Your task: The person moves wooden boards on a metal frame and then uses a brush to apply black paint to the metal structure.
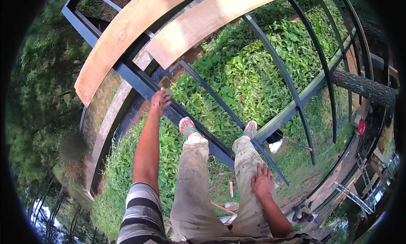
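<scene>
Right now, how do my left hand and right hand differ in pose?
Your left hand reaches forward at the dark beam, contact unclear, while your right hand rests on your trouser leg. Your left hand is farther from your body; your right hand is closer. Both are bare, with neither seen holding anything.

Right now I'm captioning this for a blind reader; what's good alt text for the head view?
A person's flip-flopped feet are on a dark metal frame above leafy plants, left hand over a beam, right hand on the right leg. Pale boards lie across the frame ahead.
</scene>
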A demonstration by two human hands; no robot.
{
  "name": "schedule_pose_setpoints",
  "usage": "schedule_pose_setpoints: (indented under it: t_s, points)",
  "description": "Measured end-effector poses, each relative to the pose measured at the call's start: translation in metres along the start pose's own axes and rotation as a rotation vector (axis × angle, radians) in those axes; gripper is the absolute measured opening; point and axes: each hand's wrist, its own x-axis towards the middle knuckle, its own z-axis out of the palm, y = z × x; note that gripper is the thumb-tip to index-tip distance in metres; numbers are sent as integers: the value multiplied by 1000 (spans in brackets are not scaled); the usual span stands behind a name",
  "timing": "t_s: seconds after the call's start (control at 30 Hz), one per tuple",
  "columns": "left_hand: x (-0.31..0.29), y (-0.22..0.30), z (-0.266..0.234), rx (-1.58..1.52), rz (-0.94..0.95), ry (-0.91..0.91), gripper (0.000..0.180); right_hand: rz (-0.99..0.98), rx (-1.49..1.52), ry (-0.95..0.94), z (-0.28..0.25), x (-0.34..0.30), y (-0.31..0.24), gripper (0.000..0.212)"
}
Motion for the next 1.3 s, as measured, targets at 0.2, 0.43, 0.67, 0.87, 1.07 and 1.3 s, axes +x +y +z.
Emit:
schedule_pose_setpoints:
  t_s: [0.2, 0.43, 0.67, 0.87, 1.07, 1.3]
  points:
    - [216, 77, 37, -134, 217, 231, 86, 98, 108, -20, -8, 29, 28, 58]
    - [248, 80, 46, -320, 312, 62, 67, 2, 71, 2, -14, 42, 22, 56]
    - [100, -50, 142, -331, 253, 139, 49, 4, 322, 0, -27, 46, 6, 57]
    - [-117, -129, 258, -428, 273, 94, 41, 168, 1408, 58, -55, 225, 66, 73]
    - [-222, -163, 299, -420, 148, 83, 53, -156, 2101, 123, -198, 383, 99, 119]
    - [-236, -118, 325, -567, 199, 385, 92, -392, 2140, -39, -228, 463, 82, 63]
